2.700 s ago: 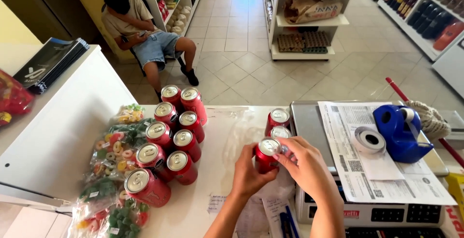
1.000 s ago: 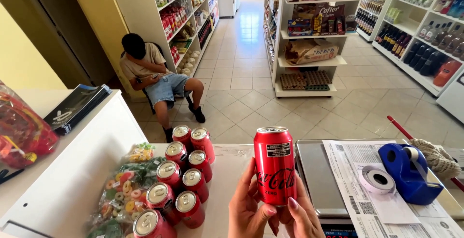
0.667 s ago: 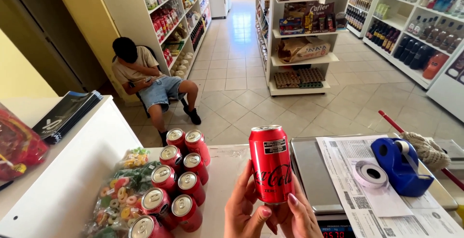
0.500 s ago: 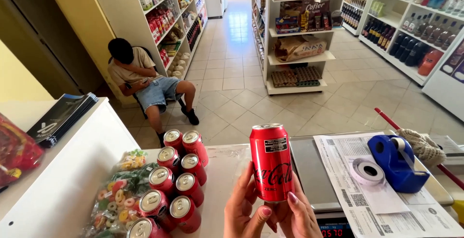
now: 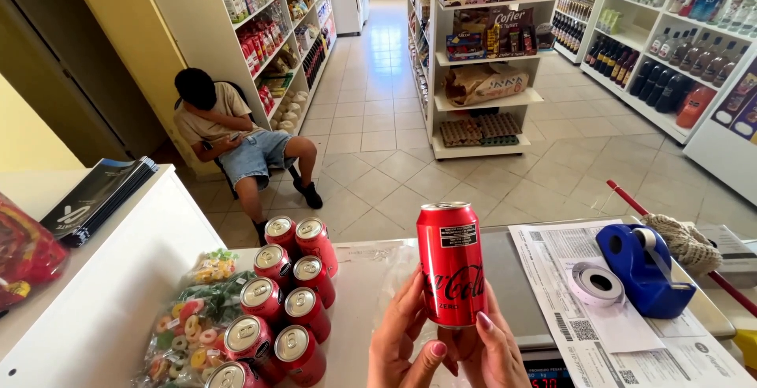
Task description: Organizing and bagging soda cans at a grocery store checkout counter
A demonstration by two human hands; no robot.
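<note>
Red can [image 5: 452,266] held upright off the tabletop [image 5: 371,277], left hand [image 5: 406,337] and right hand [image 5: 493,348] grip clamped low, label side visible.

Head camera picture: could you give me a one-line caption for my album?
Both hands, left hand and right hand, hold a red can upright above a shop counter.

Small grocery shop: aisles of stocked shelves [image 5: 481,80], bottled drinks [image 5: 678,72] along right wall, tiled floor [image 5: 378,143], checkout desk [image 5: 371,277] with red cans [image 5: 284,309].
</note>
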